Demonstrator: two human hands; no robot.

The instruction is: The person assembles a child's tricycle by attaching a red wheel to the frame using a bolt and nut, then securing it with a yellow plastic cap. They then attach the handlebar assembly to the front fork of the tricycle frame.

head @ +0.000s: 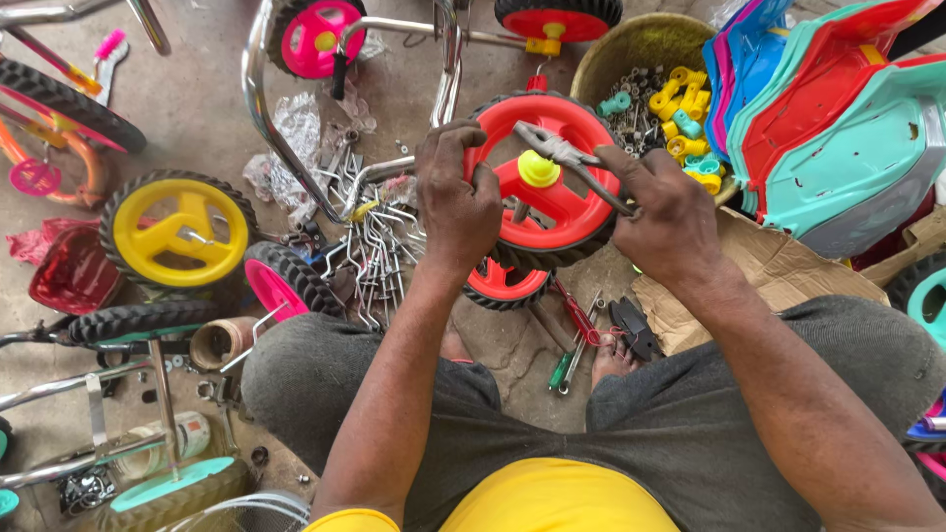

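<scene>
To steady it, the left hand clasps the red wheel at nine o'clock while the right hand grips pliers, apparently working its yellow hub cap.

red wheel, yellow hub cap | yellow wheel, black tyre | pink wheel | teal and red seats | grey pliers
</scene>
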